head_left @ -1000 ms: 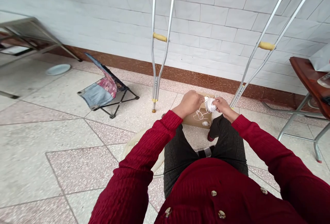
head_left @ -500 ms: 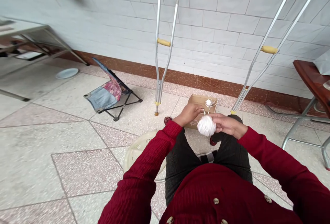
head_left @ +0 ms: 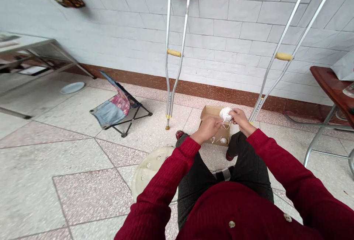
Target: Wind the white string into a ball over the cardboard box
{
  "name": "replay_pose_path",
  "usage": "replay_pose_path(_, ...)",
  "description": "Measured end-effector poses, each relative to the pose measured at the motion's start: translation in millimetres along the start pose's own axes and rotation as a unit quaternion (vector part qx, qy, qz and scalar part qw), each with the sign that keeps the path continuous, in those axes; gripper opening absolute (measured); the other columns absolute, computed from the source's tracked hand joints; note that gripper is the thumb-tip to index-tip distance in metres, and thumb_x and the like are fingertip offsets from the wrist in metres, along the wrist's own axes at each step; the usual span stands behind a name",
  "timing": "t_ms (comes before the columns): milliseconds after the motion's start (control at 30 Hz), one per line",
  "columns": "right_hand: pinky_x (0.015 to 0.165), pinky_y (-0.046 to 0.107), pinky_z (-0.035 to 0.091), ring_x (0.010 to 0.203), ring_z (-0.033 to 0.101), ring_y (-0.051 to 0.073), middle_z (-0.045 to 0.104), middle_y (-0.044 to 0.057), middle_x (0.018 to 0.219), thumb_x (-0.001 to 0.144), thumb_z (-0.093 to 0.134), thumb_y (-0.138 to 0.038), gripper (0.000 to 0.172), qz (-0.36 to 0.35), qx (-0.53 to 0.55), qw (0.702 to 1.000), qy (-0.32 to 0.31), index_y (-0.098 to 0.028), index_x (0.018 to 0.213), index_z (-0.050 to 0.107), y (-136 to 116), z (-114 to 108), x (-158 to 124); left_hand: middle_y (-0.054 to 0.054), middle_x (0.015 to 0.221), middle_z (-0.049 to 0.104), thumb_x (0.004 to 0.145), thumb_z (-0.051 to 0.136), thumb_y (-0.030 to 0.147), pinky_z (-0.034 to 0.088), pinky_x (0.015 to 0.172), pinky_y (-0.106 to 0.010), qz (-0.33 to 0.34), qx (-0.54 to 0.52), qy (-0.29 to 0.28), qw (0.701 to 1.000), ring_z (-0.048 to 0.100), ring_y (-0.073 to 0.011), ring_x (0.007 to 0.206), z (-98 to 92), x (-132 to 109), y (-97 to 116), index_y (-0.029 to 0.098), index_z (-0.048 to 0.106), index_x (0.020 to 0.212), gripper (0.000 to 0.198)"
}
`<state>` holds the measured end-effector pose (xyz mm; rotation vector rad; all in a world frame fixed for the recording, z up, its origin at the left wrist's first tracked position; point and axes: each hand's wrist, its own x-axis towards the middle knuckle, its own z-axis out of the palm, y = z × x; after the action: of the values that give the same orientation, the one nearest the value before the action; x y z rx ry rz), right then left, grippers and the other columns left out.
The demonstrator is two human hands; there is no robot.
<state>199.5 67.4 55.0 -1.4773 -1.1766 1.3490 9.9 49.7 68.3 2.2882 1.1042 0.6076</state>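
**Q:** What do the hands hold?
**A:** The right hand (head_left: 241, 120), fingers curled, grips a round white yarn ball (head_left: 225, 114) from the side, above an open brown cardboard box (head_left: 221, 135). The half-closed left hand (head_left: 207, 129) sits just below the ball. A strand runs beside it, but whether the hand pinches that strand cannot be told.

**Q:** What lies around them?
**A:** Inside the box are a small white yarn ball (head_left: 223, 141) and loose white strands (head_left: 214, 140). From the box, a silver aluminium crutch with yellow grips (head_left: 173, 52) stands at nine o'clock and a matching crutch (head_left: 272, 59) at three o'clock, both before a white tiled wall (head_left: 221, 22). A cream plastic stool (head_left: 151, 170) lies at seven o'clock.

**Q:** What could go wrong?
**A:** A slackened grip could drop the ball onto the tiled floor. Slack strands could tangle in the box, and a stray elbow could knock the nearer crutch.

**Q:** Any legible writing?
**A:** None can be read.
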Motion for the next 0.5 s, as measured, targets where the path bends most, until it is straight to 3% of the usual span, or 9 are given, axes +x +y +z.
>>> replay_pose_path(67, 0.04, 0.019, 0.029, 0.041, 0.041, 0.007, 0.054, -0.004, 0.056, 0.07, 0.063, -0.029, 0.016, 0.032, 0.078, 0.996, -0.014, -0.018, 0.079, 0.056, -6.0, 0.4, -6.0, -0.001, 0.068, 0.067, 0.093, 0.047, 0.033, 0.042, 0.065, -0.025, -0.037, -0.074, 0.011, 0.996, 0.058, -0.0156, 0.066, 0.4, -10.2, -7.1, 0.018, 0.07, 0.074, 0.033)
replay_pose_path(133, 0.042, 0.018, 0.035, 0.044, 0.046, 0.007, 0.06, -0.001, 0.062, 0.07, 0.066, -0.028, 0.018, 0.063, 0.127, 0.987, -0.076, -0.017, 0.083, 0.059, -7.6, 0.5, -15.3, -0.001, 0.068, 0.066, 0.092, 0.047, 0.036, 0.042, 0.065, -0.025, -0.059, -0.123, 0.019, 0.99, 0.057, -0.0152, 0.066, 0.0, -19.3, -12.1, 0.017, 0.07, 0.073, 0.036)
replay_pose_path(233, 0.053, 0.022, 0.049, 0.057, 0.059, 0.011, 0.068, 0.003, 0.08, 0.075, 0.067, -0.031, 0.027, 0.093, 0.197, 0.964, -0.15, -0.02, 0.098, 0.061, -3.9, 2.4, -30.3, -0.001, 0.069, 0.066, 0.091, 0.048, 0.038, 0.042, 0.066, -0.025, -0.067, -0.165, 0.026, 0.984, 0.056, -0.0148, 0.066, 4.3, -28.7, -13.8, 0.016, 0.069, 0.073, 0.036)
replay_pose_path(333, 0.061, 0.028, 0.055, 0.073, 0.068, 0.017, 0.07, 0.006, 0.097, 0.079, 0.066, -0.035, 0.035, 0.115, 0.235, 0.945, -0.196, -0.024, 0.111, 0.057, 3.6, 7.6, -42.2, -0.001, 0.071, 0.067, 0.091, 0.049, 0.037, 0.044, 0.069, -0.026, -0.072, -0.184, 0.031, 0.98, 0.058, -0.0159, 0.069, 13.0, -34.0, -13.2, 0.016, 0.068, 0.072, 0.034)
replay_pose_path(500, 0.055, 0.023, 0.052, 0.069, 0.068, 0.016, 0.07, 0.008, 0.087, 0.083, 0.062, -0.031, 0.025, 0.163, 0.307, 0.921, -0.177, -0.019, 0.104, 0.058, 10.4, 13.8, -47.1, -0.002, 0.078, 0.071, 0.093, 0.048, 0.037, 0.045, 0.073, -0.027, -0.062, -0.202, 0.02, 0.977, 0.062, -0.017, 0.075, 23.3, -44.9, -16.2, 0.018, 0.069, 0.075, 0.034)
